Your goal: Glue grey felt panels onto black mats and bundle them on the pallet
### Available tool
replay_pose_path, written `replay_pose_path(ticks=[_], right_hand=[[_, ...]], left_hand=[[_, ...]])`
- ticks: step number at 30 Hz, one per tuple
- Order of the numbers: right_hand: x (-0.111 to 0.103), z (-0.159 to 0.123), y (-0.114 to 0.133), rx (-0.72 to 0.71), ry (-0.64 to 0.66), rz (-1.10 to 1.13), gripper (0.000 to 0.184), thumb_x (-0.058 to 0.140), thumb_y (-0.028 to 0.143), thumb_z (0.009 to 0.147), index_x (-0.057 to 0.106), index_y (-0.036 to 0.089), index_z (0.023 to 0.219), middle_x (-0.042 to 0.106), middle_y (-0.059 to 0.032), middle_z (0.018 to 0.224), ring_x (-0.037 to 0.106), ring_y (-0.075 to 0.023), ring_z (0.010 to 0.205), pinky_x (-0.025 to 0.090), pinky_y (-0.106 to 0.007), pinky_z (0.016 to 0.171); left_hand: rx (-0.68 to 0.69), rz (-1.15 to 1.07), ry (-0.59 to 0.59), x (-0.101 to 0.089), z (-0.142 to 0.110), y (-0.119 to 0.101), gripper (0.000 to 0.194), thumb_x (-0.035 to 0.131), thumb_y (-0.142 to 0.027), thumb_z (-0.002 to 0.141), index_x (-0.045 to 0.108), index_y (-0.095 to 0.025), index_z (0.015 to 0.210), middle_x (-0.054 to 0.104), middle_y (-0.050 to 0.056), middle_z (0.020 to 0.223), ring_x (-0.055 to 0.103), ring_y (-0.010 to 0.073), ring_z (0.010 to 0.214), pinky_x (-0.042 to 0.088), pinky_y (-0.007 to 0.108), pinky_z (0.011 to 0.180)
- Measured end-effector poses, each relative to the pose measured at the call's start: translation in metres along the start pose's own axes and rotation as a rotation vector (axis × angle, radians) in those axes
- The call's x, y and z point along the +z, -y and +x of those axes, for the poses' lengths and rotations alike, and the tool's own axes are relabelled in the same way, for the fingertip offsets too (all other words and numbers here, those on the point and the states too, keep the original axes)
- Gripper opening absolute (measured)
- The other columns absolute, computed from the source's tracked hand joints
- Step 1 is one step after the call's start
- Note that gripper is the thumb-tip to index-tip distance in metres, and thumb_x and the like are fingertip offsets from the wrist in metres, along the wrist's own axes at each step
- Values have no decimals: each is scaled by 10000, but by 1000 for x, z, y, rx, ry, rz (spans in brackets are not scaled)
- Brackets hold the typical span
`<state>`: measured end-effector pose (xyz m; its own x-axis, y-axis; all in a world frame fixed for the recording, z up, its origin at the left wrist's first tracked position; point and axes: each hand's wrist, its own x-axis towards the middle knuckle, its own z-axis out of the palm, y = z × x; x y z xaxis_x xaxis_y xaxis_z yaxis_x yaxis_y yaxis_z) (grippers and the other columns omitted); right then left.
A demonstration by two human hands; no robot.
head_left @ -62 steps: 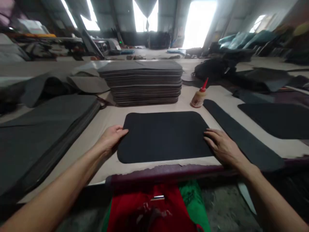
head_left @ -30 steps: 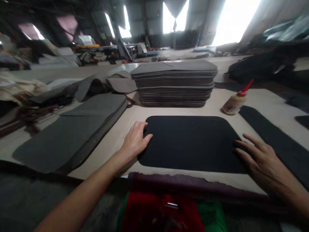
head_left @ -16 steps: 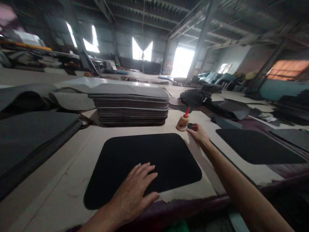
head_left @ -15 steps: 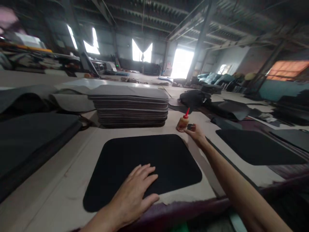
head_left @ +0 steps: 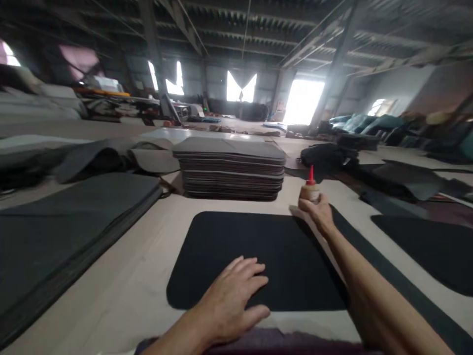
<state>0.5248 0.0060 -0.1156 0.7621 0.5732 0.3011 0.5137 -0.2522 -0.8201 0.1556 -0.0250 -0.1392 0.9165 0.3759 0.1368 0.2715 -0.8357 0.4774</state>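
On blk mat [head_left: 291, 256] (matte, rnd-cornered): L hand [head_left: 232, 301], palm down.

Dim int., backlit w/ glare from far windows [head_left: 233, 89] (tall opening [head_left: 304, 101] blown out), edges stretched & blurry.

Bottle [head_left: 311, 191] partly hidden behind the right grip [head_left: 320, 213]
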Motion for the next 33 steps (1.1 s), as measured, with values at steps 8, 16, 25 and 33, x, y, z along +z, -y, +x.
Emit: replay_pose_path(ticks=[8,16,25,33], right_hand=[[-22,-88,57,-215,568,5,637,846,467,538,655,256,1107,695,-80,978,643,-286,838,500,-371,696],[1,-151,113,-386,858,120,576,791,531,646,651,247,1127,689,-48,960,646,-253,786,534,-321,621],[30,-172,136,-598,924,114,407,723,468,780,636,223,1093,661,-30,963,619,-204,813,502,-301,688],[37,-179,147,-786,920,89,286,701,429,820,631,233,1015,625,-25,969,590,-192,836,473,-309,735]], left_hand=[[94,80,-37,2,-1,-2,529,585,-518,940,583,-173,1340,508,94,1489,391,281,1433,281,479,1220],[179,159,-12,0,-1,-6,434,513,-431,997,627,-122,1280,585,98,1409,480,229,1363,372,352,1166],[202,175,-33,-4,-1,-10,384,509,-389,990,662,-121,1219,661,102,1275,582,255,1228,436,366,1087],[164,130,-6,-1,-1,-9,415,478,-385,992,639,-119,1267,655,119,1295,570,270,1257,479,366,1044]])
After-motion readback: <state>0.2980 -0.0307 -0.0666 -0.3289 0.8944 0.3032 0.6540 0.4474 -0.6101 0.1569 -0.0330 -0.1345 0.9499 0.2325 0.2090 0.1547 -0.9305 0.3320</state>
